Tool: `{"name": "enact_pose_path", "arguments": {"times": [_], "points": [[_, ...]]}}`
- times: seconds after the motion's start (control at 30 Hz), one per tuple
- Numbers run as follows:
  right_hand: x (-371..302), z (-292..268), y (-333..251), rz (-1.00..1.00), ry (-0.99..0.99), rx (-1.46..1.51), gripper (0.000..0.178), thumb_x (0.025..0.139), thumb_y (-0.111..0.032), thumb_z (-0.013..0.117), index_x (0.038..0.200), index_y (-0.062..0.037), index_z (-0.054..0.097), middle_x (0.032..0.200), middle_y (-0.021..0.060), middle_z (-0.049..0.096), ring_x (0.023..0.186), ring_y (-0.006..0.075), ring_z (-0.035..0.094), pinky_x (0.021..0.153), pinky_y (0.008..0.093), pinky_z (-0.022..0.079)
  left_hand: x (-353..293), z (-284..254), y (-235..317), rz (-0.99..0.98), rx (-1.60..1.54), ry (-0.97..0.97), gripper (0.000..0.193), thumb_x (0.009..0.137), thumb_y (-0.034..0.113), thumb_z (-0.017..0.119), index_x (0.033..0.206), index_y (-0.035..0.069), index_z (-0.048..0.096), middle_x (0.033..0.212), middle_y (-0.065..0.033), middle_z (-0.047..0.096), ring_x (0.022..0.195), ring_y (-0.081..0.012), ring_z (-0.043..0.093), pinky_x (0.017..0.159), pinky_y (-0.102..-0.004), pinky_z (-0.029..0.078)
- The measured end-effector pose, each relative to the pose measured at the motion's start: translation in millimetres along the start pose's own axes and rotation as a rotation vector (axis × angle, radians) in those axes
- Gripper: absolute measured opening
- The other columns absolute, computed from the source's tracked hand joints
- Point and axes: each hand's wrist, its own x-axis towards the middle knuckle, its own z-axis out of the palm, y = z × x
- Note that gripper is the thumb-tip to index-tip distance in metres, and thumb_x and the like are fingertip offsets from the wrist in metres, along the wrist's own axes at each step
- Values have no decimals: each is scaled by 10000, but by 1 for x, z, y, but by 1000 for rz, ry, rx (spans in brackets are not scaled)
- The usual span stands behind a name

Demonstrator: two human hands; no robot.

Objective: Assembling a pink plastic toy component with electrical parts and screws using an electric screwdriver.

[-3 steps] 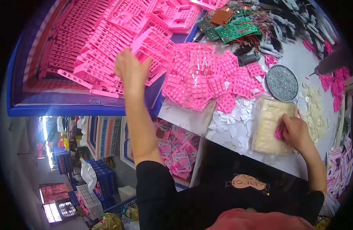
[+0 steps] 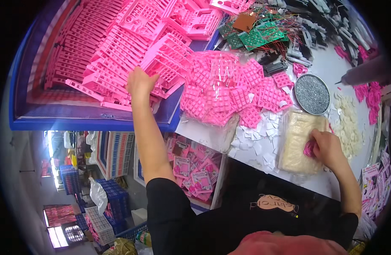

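Note:
My left hand [image 2: 141, 83] reaches into the large blue-rimmed crate [image 2: 76, 123]. It is open, thumb spread from the fingers, over the stacked pink plastic casings [image 2: 115, 55]; the fingertips are partly hidden against them. A tilted pink casing [image 2: 168, 63] lies just beyond the thumb. On the right, my right hand [image 2: 329, 146] is closed at the edge of a coiled pink cord [image 2: 309, 148], pinching it. That hand rests over a cream-coloured block wrapped in clear plastic [image 2: 299, 127].
Pink keypads [image 2: 221, 95], partly bagged, lie mid-table beside small white pieces [image 2: 263, 140]. A round dish of small metal screws [image 2: 312, 94] stands behind the block. Green circuit boards [image 2: 263, 36] with wires lie farther back. A dark tool [image 2: 365, 72] juts in from the right.
My left hand has moved a little nearer and to the left over the pink casings. My right hand stays at the pink cord.

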Motion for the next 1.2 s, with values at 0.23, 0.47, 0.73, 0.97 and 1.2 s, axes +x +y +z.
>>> {"name": "enact_pose_path", "arguments": {"times": [0.23, 0.47, 0.73, 0.97, 1.2], "points": [[-9, -4, 12, -9, 26, -8, 174, 752, -21, 613, 919, -64, 585, 737, 170, 629, 714, 391, 628, 639, 514, 486, -19, 24, -2, -15, -353, 696, 670, 787, 351, 800, 1273, -22, 529, 1341, -343, 417, 1317, -462, 382, 1056, -609, 327], [-7, 3, 9, -38, 23, 3, 175, 745, -32, 632, 906, -68, 574, 731, 163, 621, 727, 383, 633, 664, 504, 490, 65, -62, -91, -462, -269, 660, 750, 815, 461, 713, 1278, -88, 497, 1308, -400, 508, 1320, -489, 437, 1110, -583, 335], [11, -2, 15, -8, -241, -42, 197, 789, -207, 682, 933, -76, 652, 776, 158, 704, 745, 344, 713, 621, 480, 537, 63, -100, -91, 136, -138, 1463, 470, 876, 262, 692, 1206, -51, 576, 1182, -245, 605, 1024, -379, 590, 880, -497, 466], [-45, -66, 30, 102, 118, 119, 379, 806, -179, 651, 1176, -99, 644, 805, 111, 696, 782, 338, 693, 694, 492, 535, -176, -51, 71, 306, -1244, 908, 192, 940, 304, 724, 996, 131, 785, 1077, -98, 594, 1001, -274, 496, 963, -531, 339], [-190, -152, 275, 1050, -17, -554, 261, 788, -111, 679, 1021, -12, 745, 1014, 205, 739, 911, 383, 725, 758, 470, 589, -217, -24, 148, 561, -1824, -467, 444, 966, -48, 512, 1407, -1, 514, 1524, -229, 444, 1381, -289, 466, 1145, -429, 381]]}}
